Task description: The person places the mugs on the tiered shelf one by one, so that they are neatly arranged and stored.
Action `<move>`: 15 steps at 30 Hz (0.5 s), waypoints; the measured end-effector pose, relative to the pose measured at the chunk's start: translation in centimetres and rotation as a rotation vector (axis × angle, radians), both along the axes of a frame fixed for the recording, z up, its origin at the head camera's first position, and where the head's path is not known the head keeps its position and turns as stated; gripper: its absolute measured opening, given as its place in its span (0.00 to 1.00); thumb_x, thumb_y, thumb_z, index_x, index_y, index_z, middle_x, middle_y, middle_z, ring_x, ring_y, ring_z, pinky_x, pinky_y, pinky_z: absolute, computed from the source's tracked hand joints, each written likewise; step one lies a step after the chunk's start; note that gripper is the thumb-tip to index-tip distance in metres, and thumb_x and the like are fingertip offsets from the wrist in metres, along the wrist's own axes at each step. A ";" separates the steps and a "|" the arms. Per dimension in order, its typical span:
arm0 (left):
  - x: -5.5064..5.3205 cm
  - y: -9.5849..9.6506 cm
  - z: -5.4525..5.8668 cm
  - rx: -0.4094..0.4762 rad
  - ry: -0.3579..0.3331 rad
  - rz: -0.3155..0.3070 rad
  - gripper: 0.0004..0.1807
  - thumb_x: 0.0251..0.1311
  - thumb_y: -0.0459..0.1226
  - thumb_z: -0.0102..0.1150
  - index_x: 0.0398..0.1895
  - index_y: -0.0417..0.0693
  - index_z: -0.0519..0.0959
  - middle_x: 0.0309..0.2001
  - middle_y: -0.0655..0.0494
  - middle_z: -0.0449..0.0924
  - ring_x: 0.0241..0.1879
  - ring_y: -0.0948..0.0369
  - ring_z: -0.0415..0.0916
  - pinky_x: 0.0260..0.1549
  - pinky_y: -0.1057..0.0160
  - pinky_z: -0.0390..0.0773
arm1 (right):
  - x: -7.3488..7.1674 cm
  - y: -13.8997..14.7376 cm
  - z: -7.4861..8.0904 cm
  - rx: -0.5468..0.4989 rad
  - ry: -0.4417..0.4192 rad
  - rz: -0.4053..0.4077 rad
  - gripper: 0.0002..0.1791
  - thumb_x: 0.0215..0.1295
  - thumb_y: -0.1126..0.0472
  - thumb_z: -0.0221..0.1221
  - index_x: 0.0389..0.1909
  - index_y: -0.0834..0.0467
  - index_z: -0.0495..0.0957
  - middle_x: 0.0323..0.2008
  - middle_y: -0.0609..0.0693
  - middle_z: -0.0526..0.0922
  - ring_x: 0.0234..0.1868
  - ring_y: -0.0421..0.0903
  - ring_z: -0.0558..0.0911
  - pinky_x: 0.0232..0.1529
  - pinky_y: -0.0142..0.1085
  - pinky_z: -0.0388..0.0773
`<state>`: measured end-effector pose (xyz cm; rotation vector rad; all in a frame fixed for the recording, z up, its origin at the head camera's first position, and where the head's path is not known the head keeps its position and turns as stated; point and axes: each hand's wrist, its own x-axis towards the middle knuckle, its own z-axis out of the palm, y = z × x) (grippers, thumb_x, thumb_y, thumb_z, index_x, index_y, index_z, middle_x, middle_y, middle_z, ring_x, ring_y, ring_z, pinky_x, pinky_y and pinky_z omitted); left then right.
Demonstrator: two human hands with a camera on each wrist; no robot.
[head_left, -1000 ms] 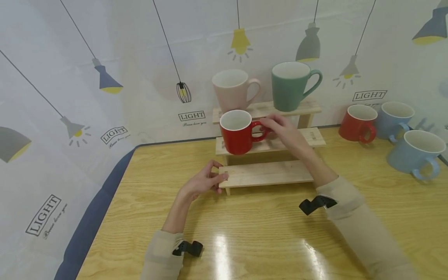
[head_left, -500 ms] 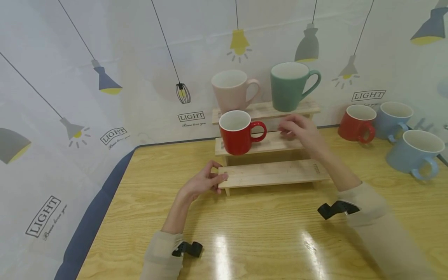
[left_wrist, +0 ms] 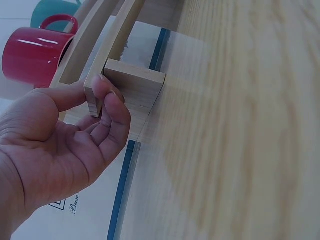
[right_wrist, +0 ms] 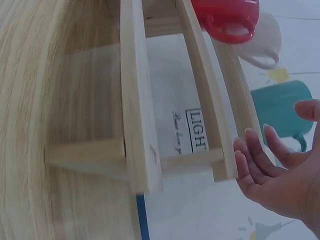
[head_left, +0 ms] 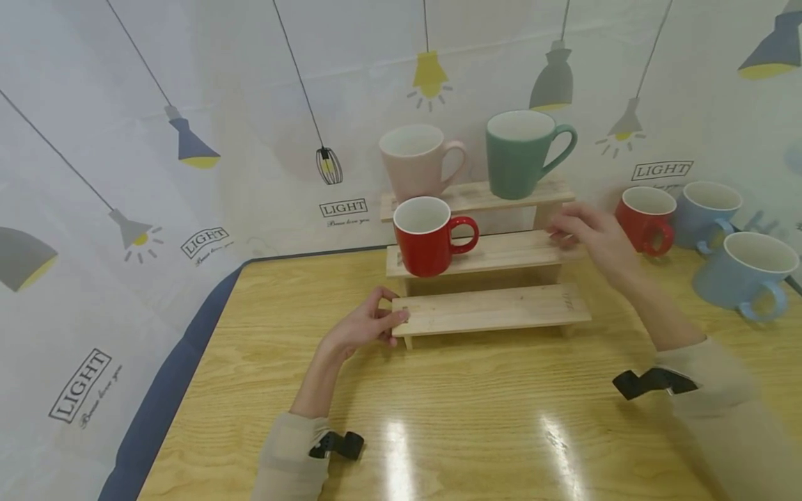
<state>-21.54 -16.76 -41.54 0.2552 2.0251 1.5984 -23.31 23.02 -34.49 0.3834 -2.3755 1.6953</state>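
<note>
A three-tier wooden stand (head_left: 489,311) stands on the table. My left hand (head_left: 363,323) pinches the left end of its lowest board, thumb on top and fingers beneath; the left wrist view shows the fingers curled round the board's end (left_wrist: 95,97). On the left of the middle board sits a red mug (head_left: 422,240), handle to the right. The top board carries a pink mug (head_left: 413,163) and a green mug (head_left: 520,154). My right hand (head_left: 595,240) is at the right end of the middle board, fingers loosely bent and holding nothing; in the right wrist view the fingers (right_wrist: 252,162) overlap the stand's end.
On the table's right side stand another red mug (head_left: 639,216), a blue mug (head_left: 704,209) and a nearer blue mug (head_left: 739,278). A wall sheet (head_left: 250,139) printed with lamps rises close behind the stand. The wooden table (head_left: 476,417) reaches forward of it.
My right hand has let go of the red mug's handle and moved right, past the middle board's end. The red mug stays on that board. My left hand keeps its grip.
</note>
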 end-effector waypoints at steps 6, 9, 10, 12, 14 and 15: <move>-0.2 0.0 -0.1 -0.003 0.003 -0.004 0.25 0.74 0.40 0.57 0.63 0.45 0.56 0.35 0.48 0.75 0.26 0.58 0.78 0.37 0.62 0.82 | 0.2 3.0 -0.5 0.033 -0.002 -0.073 0.16 0.79 0.56 0.52 0.48 0.66 0.77 0.37 0.37 0.84 0.39 0.37 0.83 0.42 0.26 0.77; -0.2 0.0 -0.1 -0.004 0.000 -0.005 0.25 0.74 0.40 0.57 0.63 0.45 0.56 0.35 0.48 0.75 0.26 0.58 0.78 0.37 0.61 0.82 | 0.3 4.4 -0.9 0.033 -0.021 -0.121 0.17 0.79 0.53 0.52 0.48 0.65 0.77 0.36 0.36 0.84 0.39 0.36 0.82 0.42 0.25 0.76; -0.2 0.0 -0.2 -0.005 -0.001 -0.005 0.25 0.74 0.40 0.57 0.63 0.45 0.56 0.35 0.48 0.75 0.26 0.58 0.78 0.37 0.61 0.82 | 0.4 4.9 -1.0 0.035 -0.034 -0.136 0.17 0.79 0.52 0.51 0.48 0.63 0.78 0.36 0.36 0.84 0.39 0.36 0.82 0.41 0.24 0.76; -0.2 0.0 -0.2 -0.006 -0.001 -0.005 0.25 0.74 0.40 0.57 0.63 0.45 0.56 0.36 0.48 0.75 0.26 0.58 0.78 0.37 0.61 0.82 | 0.5 5.9 -1.2 0.027 -0.055 -0.163 0.16 0.79 0.51 0.51 0.46 0.61 0.78 0.34 0.36 0.84 0.37 0.34 0.82 0.40 0.22 0.76; -0.1 0.1 -0.1 -0.007 -0.001 -0.001 0.25 0.74 0.40 0.57 0.63 0.45 0.56 0.36 0.48 0.75 0.26 0.57 0.78 0.37 0.62 0.81 | 0.7 6.9 -1.3 0.012 -0.092 -0.192 0.15 0.79 0.50 0.52 0.46 0.58 0.78 0.34 0.34 0.84 0.36 0.33 0.82 0.39 0.22 0.76; -0.1 0.1 -0.1 -0.007 -0.001 0.000 0.25 0.74 0.40 0.57 0.63 0.45 0.56 0.36 0.48 0.75 0.26 0.57 0.78 0.37 0.62 0.81 | 0.8 7.4 -1.3 0.013 -0.102 -0.205 0.14 0.79 0.49 0.51 0.46 0.55 0.77 0.34 0.33 0.84 0.36 0.32 0.82 0.38 0.22 0.76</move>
